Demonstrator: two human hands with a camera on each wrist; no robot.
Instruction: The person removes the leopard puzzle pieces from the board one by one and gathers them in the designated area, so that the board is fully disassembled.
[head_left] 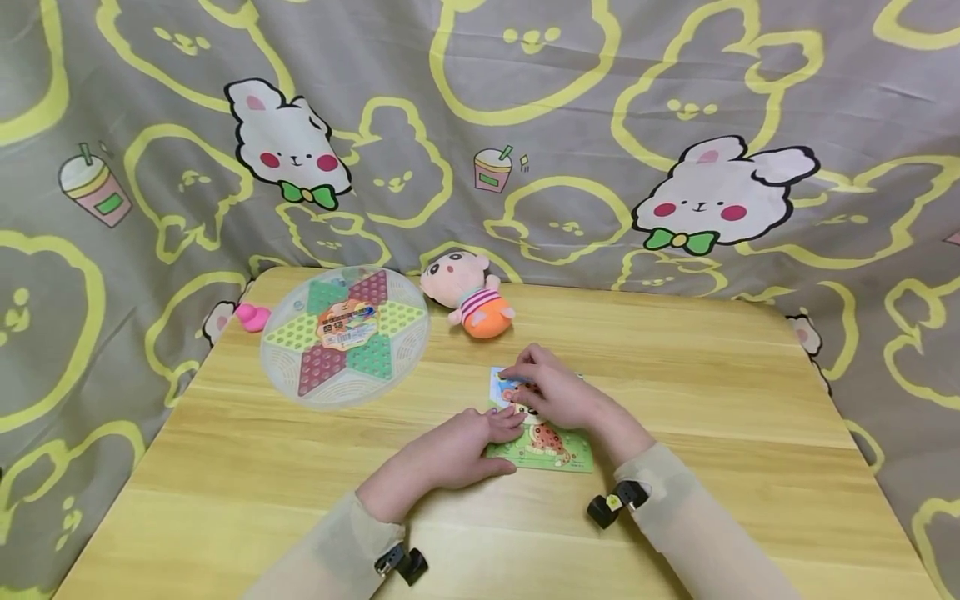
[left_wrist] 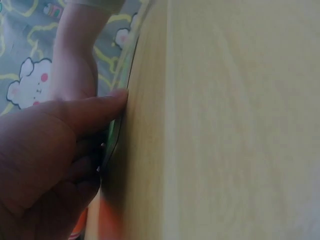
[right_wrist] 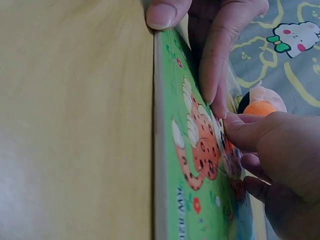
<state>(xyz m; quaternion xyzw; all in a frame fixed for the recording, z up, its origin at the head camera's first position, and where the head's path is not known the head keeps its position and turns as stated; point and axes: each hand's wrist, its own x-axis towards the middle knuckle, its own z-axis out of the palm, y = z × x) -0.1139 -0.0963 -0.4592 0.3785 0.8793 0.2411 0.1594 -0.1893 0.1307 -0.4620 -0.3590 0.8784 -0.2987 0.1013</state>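
Note:
A thin picture board (head_left: 555, 454) lies on the table, printed with a spotted orange leopard on green grass under blue sky. Fine seams like those of a jigsaw puzzle cross the leopard in the right wrist view. My left hand (head_left: 468, 446) rests on its left side, fingers laid over the picture and thumb (right_wrist: 162, 15) at the near edge. My right hand (head_left: 558, 392) reaches over the top part, its fingers bent and its thumb (right_wrist: 242, 131) touching the picture beside the left fingertips. Whether it pinches a loose piece is hidden.
A round Chinese checkers board (head_left: 401, 367) lies at the left back of the wooden table (head_left: 712, 400). Behind the picture board is a plush doll (head_left: 486, 317) in orange pants. A pink toy (head_left: 253, 317) sits at the far left edge. A patterned curtain (head_left: 570, 233) hangs behind.

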